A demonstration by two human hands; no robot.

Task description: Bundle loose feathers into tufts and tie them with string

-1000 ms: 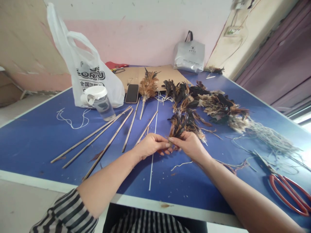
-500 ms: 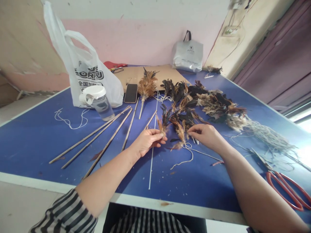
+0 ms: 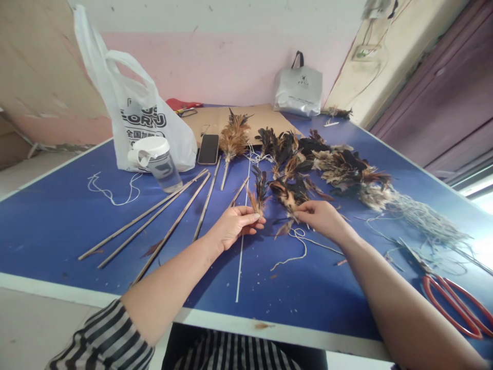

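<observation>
Between the thumb and fingers of my left hand (image 3: pixel 239 226) is a small feather bunch (image 3: pixel 261 191), dark at the tips and orange-brown lower down, held upright above the blue table (image 3: pixel 269 303). My right hand (image 3: pixel 318 216) pinches the base of brown and black feathers (image 3: pixel 289 198) at the near edge of the loose feather pile. A white string (image 3: pixel 298 254) curls on the table just below these feathers. Bamboo sticks (image 3: pixel 173 218) lie to the left of my left hand. A finished-looking feather bundle on a stick (image 3: pixel 233 139) lies farther back.
At the left stand a white plastic bag (image 3: pixel 134 113) and a lidded cup (image 3: pixel 157 164), with a phone (image 3: pixel 208 149) beside them. Red-handled scissors (image 3: pixel 450 293) and tangled string (image 3: pixel 427 216) lie right. Behind are cardboard (image 3: pixel 204 115) and a silver bag (image 3: pixel 298 87).
My right hand has shifted slightly left, and the feathers at its fingertips have moved and spread. My left hand stays nearly in place with its bunch.
</observation>
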